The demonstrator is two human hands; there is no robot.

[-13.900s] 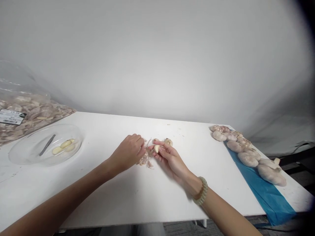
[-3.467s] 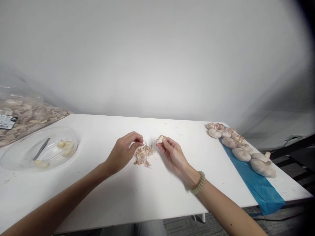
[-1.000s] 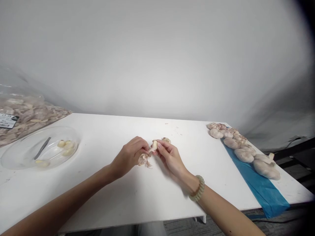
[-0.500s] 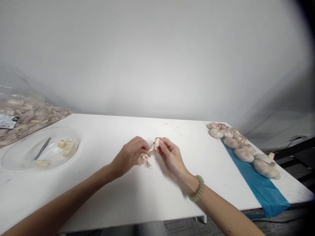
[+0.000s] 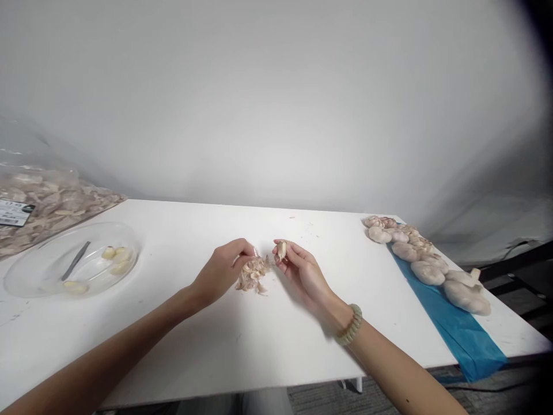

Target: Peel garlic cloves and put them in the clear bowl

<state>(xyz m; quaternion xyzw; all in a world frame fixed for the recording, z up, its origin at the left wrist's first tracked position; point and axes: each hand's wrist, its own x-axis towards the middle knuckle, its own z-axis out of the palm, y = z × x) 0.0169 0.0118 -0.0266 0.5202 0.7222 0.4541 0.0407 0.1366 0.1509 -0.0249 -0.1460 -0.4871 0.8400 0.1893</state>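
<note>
My right hand (image 5: pixel 305 271), with a beaded bracelet on its wrist, pinches a pale garlic clove (image 5: pixel 281 249) between thumb and fingertips above the table. To its left, my left hand (image 5: pixel 224 268) is closed, its fingertips together on a thin piece of garlic skin over a small heap of garlic peelings (image 5: pixel 253 275). The fingertips partly hide that piece. At the left, a clear oval plastic dish (image 5: pixel 38 291) holds several peeled cloves (image 5: pixel 121 260) and a slim grey tool (image 5: pixel 75 261), perhaps a small knife.
Several whole garlic bulbs (image 5: pixel 427 272) lie in rows along a blue plastic sheet (image 5: pixel 458 323) at the table's right edge. A clear bag (image 5: pixel 56 202) full of garlic skins, with a label, sits at the back left. A grey wall rises behind the white table (image 5: pixel 242 357).
My hands have moved slightly apart. The right hand has drawn the clove a little to the right, away from the peelings, while the left stays over the heap, which shows more fully.
</note>
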